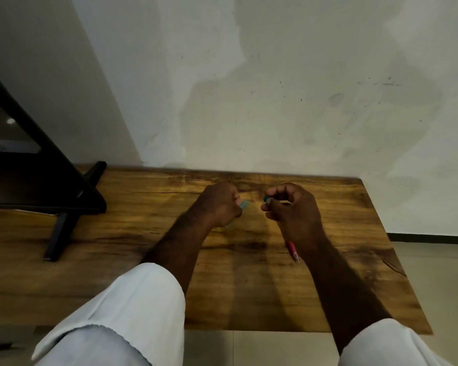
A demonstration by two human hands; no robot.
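Both of my hands hover over the back of a wooden table (143, 247). My left hand (218, 204) is curled round a pale teal, see-through pen barrel (244, 204); one end pokes out towards the right and another bit shows below the fist. My right hand (292, 207) pinches a small dark green pen cap (266, 198) between thumb and fingertips, a short gap from the barrel's end. A red pen (292, 250) lies on the table under my right wrist, partly hidden by my forearm.
A black monitor (37, 165) on a black stand (61, 231) fills the table's left back corner. A stained white wall (275, 88) runs right behind the table. The table's right edge drops to a tiled floor (434, 273).
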